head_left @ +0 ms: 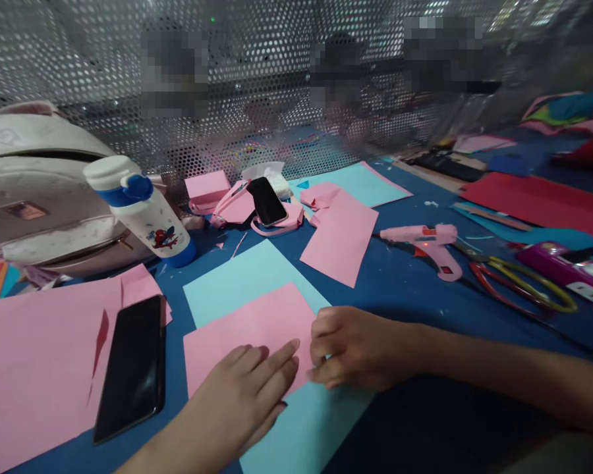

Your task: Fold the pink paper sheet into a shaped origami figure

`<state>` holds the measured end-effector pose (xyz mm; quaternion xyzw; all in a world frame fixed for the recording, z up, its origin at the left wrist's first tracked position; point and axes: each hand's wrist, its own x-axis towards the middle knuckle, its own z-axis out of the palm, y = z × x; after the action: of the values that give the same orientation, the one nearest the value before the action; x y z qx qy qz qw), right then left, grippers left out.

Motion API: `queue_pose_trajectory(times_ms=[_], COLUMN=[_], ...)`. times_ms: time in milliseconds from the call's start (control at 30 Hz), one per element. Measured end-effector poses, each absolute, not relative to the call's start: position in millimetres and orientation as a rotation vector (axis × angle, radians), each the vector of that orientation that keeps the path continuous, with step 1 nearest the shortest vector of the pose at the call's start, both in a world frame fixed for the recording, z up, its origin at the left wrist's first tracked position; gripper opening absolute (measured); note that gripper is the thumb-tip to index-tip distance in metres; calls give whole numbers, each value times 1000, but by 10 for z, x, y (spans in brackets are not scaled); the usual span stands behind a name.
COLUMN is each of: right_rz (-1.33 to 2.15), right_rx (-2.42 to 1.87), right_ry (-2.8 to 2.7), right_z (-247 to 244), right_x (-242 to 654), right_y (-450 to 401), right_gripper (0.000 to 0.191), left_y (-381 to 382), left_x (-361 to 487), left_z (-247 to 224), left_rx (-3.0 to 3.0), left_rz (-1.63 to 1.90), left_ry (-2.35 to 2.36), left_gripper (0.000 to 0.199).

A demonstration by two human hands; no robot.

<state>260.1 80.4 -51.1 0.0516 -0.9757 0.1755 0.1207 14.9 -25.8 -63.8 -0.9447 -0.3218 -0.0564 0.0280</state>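
Observation:
A pink sheet (227,332) lies over a light blue sheet (247,273) on the blue table. My left hand (250,395) rests on the pink sheet with its fingers stretched out, pointing up and to the right. Beside it, at the right edge of the pink sheet, my right hand (348,349) has its fingers curled in and pressed together; what they hold, if anything, is hidden. The fingertips of the two hands are a short gap apart.
Left are a black phone (133,362), pink paper (39,368), a bottle (145,217) and a bag (49,191). Right are a pink glue gun (427,243), scissors (528,283) and a purple tool (563,266). Another phone (267,201) lies behind, before a perforated metal panel (227,99).

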Motion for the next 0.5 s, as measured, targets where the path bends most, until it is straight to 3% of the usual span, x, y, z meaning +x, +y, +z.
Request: queue_pose_trajectory(times_ms=[167,333,500], right_rz=[764,798,761], right_rx=[1,-252,-399], right_ry=[-2705,-2621,-2590], right_z=[-622,-591,-609], right_x=[2598,2615,2636], right_y=[886,928,947], right_gripper=[26,23,21], left_y=[-242,-296,-419], left_x=[135,143,148], left_z=[-715,-679,-628], left_rx=[-2895,-2775,-2681], left_rz=[-173,-223,-253], left_ry=[-947,-895,-885], left_gripper=[58,40,42])
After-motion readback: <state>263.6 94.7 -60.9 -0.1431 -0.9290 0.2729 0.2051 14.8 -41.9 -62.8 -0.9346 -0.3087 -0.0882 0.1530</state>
